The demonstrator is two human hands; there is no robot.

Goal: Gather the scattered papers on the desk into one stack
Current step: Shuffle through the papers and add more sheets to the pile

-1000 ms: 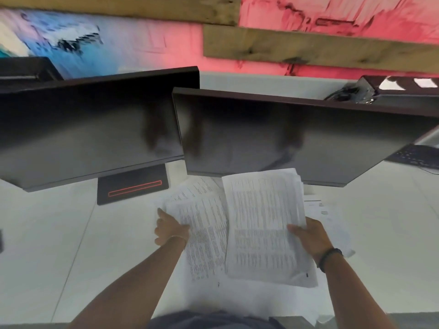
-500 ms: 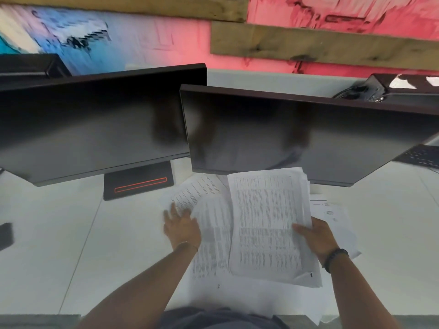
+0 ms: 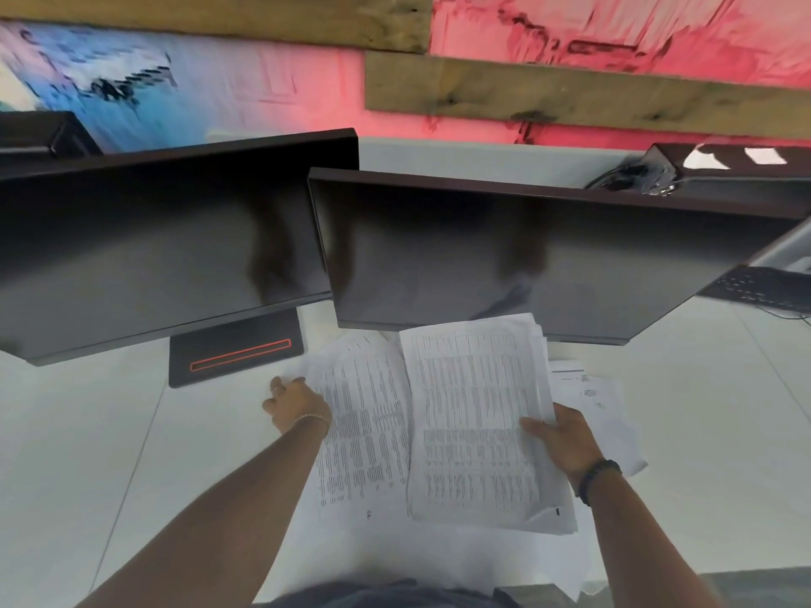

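The right hand [image 3: 559,436] grips the gathered bundle [image 3: 474,414] at its right edge, thumb on the top sheet and fingers hidden beneath. The left hand [image 3: 294,403] rests on the left edge of a loose printed sheet [image 3: 364,427], fingers bent over the paper margin; whether it has pinched the sheet or only presses on it cannot be told from this angle.

The bundle is held tilted, its far end near the lower edge of the right monitor [image 3: 526,252]. The loose sheet lies flat on the desk [image 3: 87,454], just beside the bundle. More papers [image 3: 597,401] lie under and to the right of the right hand, and others spread toward the desk's near edge.

Handling, as a judgement: the sheets are light, thin and limp, and slide readily on one another. A single sheet should be lifted at an edge or corner. The bundle needs a firm pinch across 1 side, since uneven edges may slip apart.
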